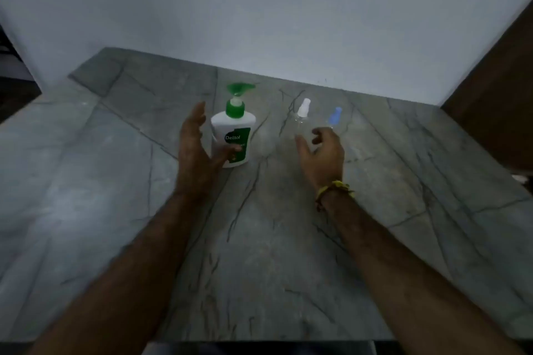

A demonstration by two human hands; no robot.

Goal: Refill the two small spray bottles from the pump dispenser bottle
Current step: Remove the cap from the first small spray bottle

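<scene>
- A white pump dispenser bottle with a green pump head stands upright on the grey marble counter; its walls are opaque, so I cannot tell its fill.
- To its right stand two small clear spray bottles: the white-capped spray bottle looks empty, and the blue-capped spray bottle just beside it is mostly hidden.
- The left hand is spread wide, fingers straight up beside the dispenser, thumb touching its front; nothing is gripped.
- The right hand reaches palm down, fingers loosely curled and apart, in front of the spray bottles; contact is unclear.
- A yellow thread band circles the right wrist.
</scene>
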